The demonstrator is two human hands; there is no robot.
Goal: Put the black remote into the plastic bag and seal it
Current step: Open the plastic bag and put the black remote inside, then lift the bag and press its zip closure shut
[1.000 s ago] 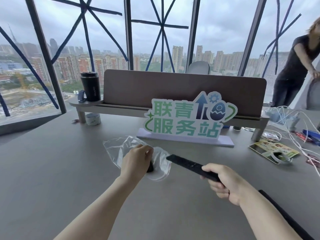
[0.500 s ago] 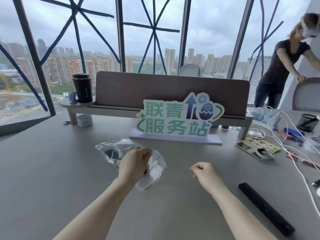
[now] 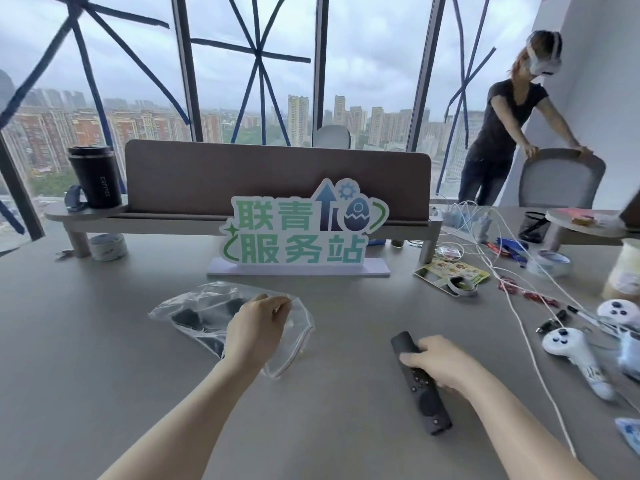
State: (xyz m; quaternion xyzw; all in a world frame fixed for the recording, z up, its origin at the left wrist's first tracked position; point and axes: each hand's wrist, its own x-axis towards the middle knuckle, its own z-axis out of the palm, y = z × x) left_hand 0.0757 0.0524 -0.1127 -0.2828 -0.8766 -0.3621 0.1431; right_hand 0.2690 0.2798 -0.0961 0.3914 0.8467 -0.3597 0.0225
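A clear plastic bag point(image 3: 194, 308) lies on the grey table point(image 3: 97, 382) left of centre, with dark shapes showing through it. My left hand point(image 3: 258, 329) pinches the bag's open edge at its right end. A long black remote point(image 3: 428, 405) lies on the table to the right, pointing away from me. My right hand point(image 3: 438, 362) rests across its middle with the fingers curled around it. The two hands are well apart.
A green-lettered sign point(image 3: 301, 237) stands behind the bag, before a brown desk divider. White controllers point(image 3: 568, 344), cables point(image 3: 519, 306) and small items crowd the right side. A black mug point(image 3: 95, 178) sits far left. A person point(image 3: 502, 126) holds a chair point(image 3: 561, 178) at the back right.
One second ago my right hand held a black remote at the bag's mouth; it then pulled back empty, moved right and closed on the remote lying on the table. My left hand kept the bag's edge.
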